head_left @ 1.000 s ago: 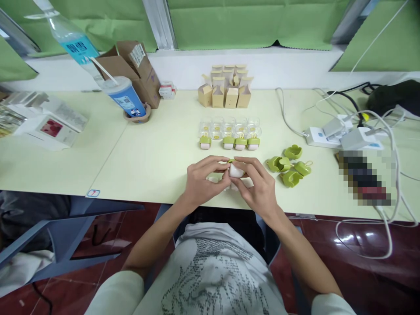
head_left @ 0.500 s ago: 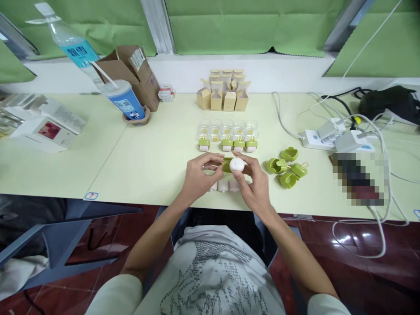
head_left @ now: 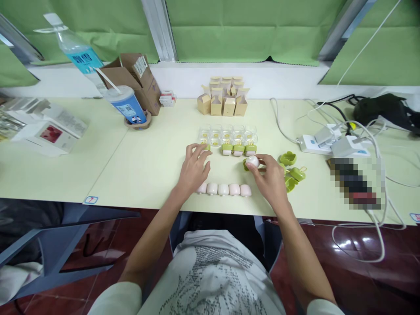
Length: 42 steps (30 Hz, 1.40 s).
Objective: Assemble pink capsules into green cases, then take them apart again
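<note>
My right hand (head_left: 271, 177) pinches a small white rounded piece (head_left: 252, 162) between thumb and fingers. A green petal-edged cup (head_left: 245, 165) shows just left of that piece; whether the fingers also hold it I cannot tell. My left hand (head_left: 194, 171) is open, fingers spread and bent over the table, its fingertips near the leftmost green-capped piece, which they partly hide. Right of it stand several white pieces with green caps (head_left: 238, 148). Close to the front edge lies a row of pale pink and white rounded pieces (head_left: 223, 189), partly covered at the left by my left hand.
Clear plastic cups (head_left: 227, 131) stand in rows behind the capped pieces, small open cardboard boxes (head_left: 229, 105) farther back. Loose green cups (head_left: 288, 158) lie beside my right hand. A power strip (head_left: 315, 144) with cables is at right, a blue drink cup (head_left: 129, 107) at left.
My hands have moved apart: the left leftward, off the green cup, the right rightward with the white piece. The front row of rounded pieces shows more fully.
</note>
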Each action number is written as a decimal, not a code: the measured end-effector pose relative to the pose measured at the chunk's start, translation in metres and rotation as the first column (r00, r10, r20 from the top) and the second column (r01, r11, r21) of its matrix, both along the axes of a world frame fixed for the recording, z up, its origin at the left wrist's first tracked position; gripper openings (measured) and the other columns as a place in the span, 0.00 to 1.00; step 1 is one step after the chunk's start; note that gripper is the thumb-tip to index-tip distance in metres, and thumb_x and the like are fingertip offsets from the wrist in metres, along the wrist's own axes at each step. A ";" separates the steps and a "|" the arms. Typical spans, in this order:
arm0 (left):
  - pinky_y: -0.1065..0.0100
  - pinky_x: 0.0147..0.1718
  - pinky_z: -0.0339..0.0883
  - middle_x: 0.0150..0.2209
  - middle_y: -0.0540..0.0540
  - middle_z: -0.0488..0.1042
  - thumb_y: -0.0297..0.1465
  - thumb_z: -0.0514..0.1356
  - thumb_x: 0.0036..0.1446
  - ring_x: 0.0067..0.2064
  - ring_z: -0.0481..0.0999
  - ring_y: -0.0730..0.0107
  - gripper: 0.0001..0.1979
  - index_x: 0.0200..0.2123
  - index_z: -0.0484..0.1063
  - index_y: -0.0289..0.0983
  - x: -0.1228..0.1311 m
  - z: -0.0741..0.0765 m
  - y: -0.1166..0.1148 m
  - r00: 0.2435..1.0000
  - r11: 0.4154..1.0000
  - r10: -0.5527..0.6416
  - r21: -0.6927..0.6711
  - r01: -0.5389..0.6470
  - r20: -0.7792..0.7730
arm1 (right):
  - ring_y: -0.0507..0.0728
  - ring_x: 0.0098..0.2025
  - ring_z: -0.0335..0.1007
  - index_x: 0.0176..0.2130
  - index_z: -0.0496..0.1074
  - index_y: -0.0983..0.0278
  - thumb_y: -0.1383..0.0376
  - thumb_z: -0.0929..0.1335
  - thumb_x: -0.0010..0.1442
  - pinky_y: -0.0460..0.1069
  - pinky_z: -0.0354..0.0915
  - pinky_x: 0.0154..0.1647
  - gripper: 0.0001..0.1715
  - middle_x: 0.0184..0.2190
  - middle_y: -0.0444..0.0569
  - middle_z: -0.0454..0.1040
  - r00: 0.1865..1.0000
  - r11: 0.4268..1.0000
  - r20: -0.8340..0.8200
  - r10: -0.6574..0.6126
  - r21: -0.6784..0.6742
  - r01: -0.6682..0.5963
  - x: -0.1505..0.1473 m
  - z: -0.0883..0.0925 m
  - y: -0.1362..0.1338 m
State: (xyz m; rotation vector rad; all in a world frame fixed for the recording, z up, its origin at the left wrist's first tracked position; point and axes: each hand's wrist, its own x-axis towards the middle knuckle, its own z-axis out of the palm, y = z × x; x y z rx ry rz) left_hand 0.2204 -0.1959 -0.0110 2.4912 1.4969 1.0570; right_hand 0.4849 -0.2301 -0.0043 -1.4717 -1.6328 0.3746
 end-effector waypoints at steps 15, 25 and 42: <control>0.44 0.59 0.76 0.59 0.35 0.70 0.28 0.64 0.67 0.57 0.74 0.46 0.22 0.63 0.73 0.41 -0.024 0.000 0.009 0.990 0.999 -0.002 -0.035 -0.003 -0.139 | 0.61 0.41 0.81 0.56 0.72 0.56 0.55 0.70 0.67 0.56 0.78 0.36 0.19 0.47 0.51 0.79 0.739 0.993 -0.669 0.073 0.119 0.010 0.001 0.022 -0.007; 0.54 0.50 0.76 0.49 0.40 0.75 0.23 0.60 0.66 0.49 0.78 0.56 0.08 0.46 0.67 0.39 -0.025 -0.006 0.014 0.998 0.992 0.047 -0.116 -0.053 -0.046 | 0.50 0.22 0.62 0.42 0.79 0.60 0.60 0.73 0.66 0.46 0.56 0.22 0.07 0.25 0.39 0.69 0.758 0.981 -0.640 0.126 -0.033 -0.191 -0.013 0.029 -0.018; 0.67 0.44 0.84 0.52 0.41 0.82 0.40 0.70 0.65 0.48 0.87 0.64 0.15 0.49 0.76 0.39 0.033 0.028 -0.045 0.596 0.870 -0.056 -0.253 0.422 0.801 | 0.64 0.47 0.84 0.67 0.74 0.58 0.54 0.73 0.73 0.58 0.82 0.51 0.27 0.51 0.56 0.84 0.989 0.921 0.082 0.121 0.362 -0.143 -0.051 0.004 -0.028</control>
